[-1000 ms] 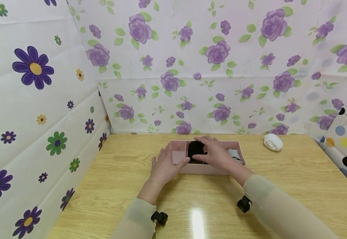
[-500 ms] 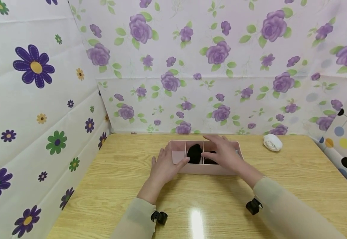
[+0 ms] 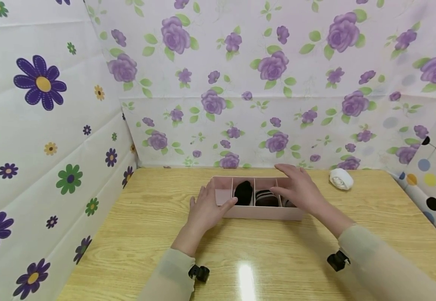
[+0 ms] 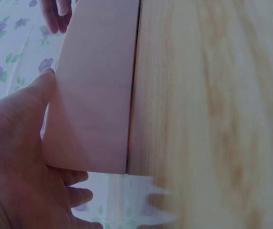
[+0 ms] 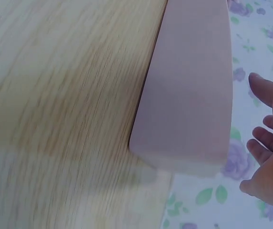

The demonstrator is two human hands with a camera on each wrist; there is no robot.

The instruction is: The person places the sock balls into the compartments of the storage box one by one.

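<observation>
A long pink divided box point(image 3: 263, 212) stands on the table. My left hand point(image 3: 206, 211) grips its left end, the thumb at the front rim and the fingers along the end wall, as the left wrist view point(image 4: 12, 138) also shows. A black rolled sock point(image 3: 244, 193) lies in the second compartment from the left, and a brown striped rolled sock point(image 3: 266, 198) in the third. A greyish sock point(image 3: 287, 203) in the right compartment is mostly hidden by my right hand point(image 3: 302, 190). That hand hovers over the box's right end with fingers spread, holding nothing.
A rolled white cloth bundle point(image 3: 340, 179), perhaps socks, lies at the back right of the wooden table point(image 3: 158, 234). Flower-printed sheets point(image 3: 240, 104) hang behind and to the left; a dotted sheet point(image 3: 432, 179) borders the right side.
My right hand has moved right, from over the black sock to above the box's right end, uncovering the black and striped socks. My left hand has stayed on the box.
</observation>
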